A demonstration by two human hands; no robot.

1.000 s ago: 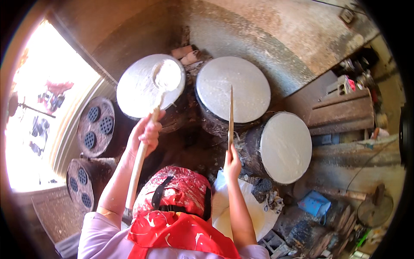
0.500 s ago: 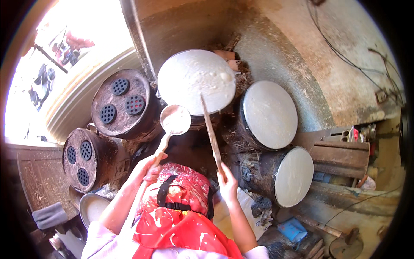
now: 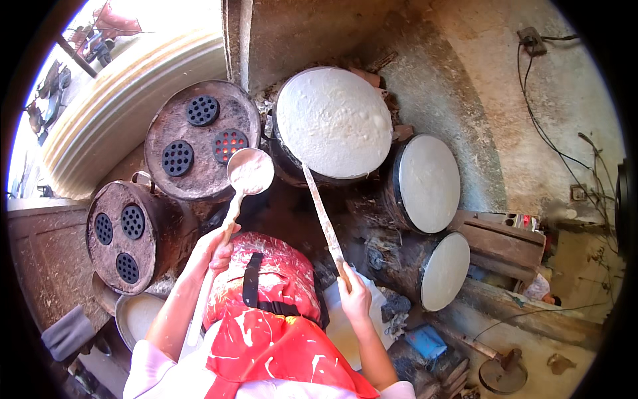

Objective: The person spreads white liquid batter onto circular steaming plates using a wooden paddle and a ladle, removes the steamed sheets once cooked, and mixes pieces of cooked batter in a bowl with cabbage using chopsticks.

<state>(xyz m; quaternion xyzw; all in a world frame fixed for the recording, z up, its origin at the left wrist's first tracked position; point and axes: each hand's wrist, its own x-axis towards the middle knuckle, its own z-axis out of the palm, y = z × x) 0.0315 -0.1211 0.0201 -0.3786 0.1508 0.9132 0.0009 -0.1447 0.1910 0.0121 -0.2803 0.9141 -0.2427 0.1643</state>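
My left hand [image 3: 214, 249] is wrapped round the long handle of a ladle [image 3: 250, 171], whose round bowl holds pale batter. The bowl hangs level beside the nearest glowing stove cylinder. In my right hand [image 3: 355, 292] is a long flat wooden stick [image 3: 323, 216], pointing away from me. Its tip is at the near left rim of a large round griddle [image 3: 334, 123]; whether it touches cannot be made out. White batter covers that griddle, bumpy in places.
Two more round white-topped griddles, one further right [image 3: 430, 184] and one nearer [image 3: 445, 271], stand right. At left are two drum stoves [image 3: 166, 126] [image 3: 113, 246] with perforated black briquettes, one glowing. A pale basin [image 3: 138, 316] sits lower left; a blue packet [image 3: 426, 342] lies lower right.
The view has shifted, so the griddles and stoves sit differently. The stick's tip has gone from over the batter to the griddle's near left rim. Both hands keep their hold.
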